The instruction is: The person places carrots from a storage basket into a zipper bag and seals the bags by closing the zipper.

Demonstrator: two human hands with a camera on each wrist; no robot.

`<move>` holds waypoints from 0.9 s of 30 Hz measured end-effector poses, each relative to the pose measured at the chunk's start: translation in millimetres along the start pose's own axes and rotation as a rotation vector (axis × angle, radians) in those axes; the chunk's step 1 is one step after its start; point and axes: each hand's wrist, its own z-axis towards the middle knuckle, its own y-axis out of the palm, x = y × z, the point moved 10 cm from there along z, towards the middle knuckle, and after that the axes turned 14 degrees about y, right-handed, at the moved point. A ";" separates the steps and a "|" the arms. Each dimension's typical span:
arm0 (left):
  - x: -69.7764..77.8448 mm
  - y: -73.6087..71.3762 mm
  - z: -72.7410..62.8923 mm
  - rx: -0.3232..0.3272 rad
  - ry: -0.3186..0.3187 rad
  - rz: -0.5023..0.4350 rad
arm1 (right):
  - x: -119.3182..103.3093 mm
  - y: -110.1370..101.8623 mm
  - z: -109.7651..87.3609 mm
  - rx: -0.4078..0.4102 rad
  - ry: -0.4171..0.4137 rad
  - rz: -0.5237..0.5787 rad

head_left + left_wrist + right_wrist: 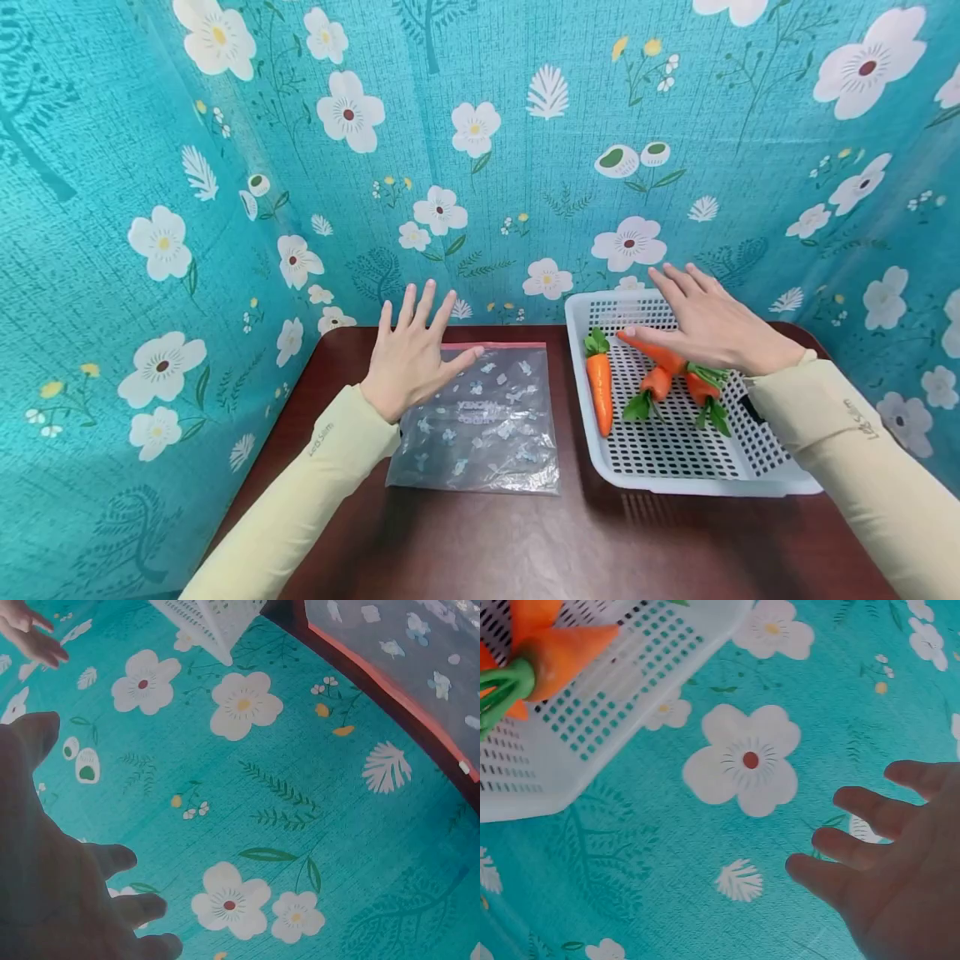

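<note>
My left hand [412,358], fingers spread and straight, hovers over the upper left part of a clear zip bag [487,425] that lies flat with a red strip along its far edge. Nothing is in that hand. Above the white perforated basket [615,479] my right hand [712,321] is held out with straight fingers, also holding nothing. Inside the basket, one carrot [600,392] lies apart at the left side. Several more carrots [656,383] with green tops are grouped beneath the right hand, which partly hides them. The right wrist view shows an orange carrot [570,656] near the basket wall.
The dark red-brown table [480,542] carries the bag at left and the basket at right. A teal flowered cloth [525,167] hangs behind the table and along both sides, close to its far edge.
</note>
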 end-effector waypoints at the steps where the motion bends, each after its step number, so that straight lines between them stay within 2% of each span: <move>1: 0.3 -0.9 -0.5 0.007 0.003 0.004 | -1.4 -1.2 -0.1 0.007 0.000 0.002; 6: 3.7 -5.0 -2.8 0.038 0.027 0.015 | -15.5 -11.5 -6.8 0.069 -0.023 0.041; 9: 11.0 -12.7 -4.7 0.091 0.080 0.011 | -30.2 -21.7 -17.5 0.141 -0.073 0.085; 11: 18.1 -21.4 -7.4 0.162 0.134 -0.002 | -42.3 -30.3 -26.9 0.213 -0.129 0.124; 15: 32.9 -45.7 -19.2 0.368 0.245 -0.060 | -71.2 -48.4 -50.2 0.422 -0.303 0.199; 17: 37.2 -56.0 -26.8 0.456 0.275 -0.096 | -84.7 -54.1 -63.2 0.515 -0.390 0.242; 19: 39.7 -63.2 -34.5 0.515 0.292 -0.131 | -96.8 -57.1 -75.6 0.573 -0.451 0.278; 22: 38.0 -68.6 -45.1 0.561 0.280 -0.206 | -112.2 -57.7 -91.1 0.605 -0.505 0.341; 27: 25.6 -63.2 -61.9 0.594 0.181 -0.360 | -138.4 -43.4 -109.6 0.571 -0.567 0.447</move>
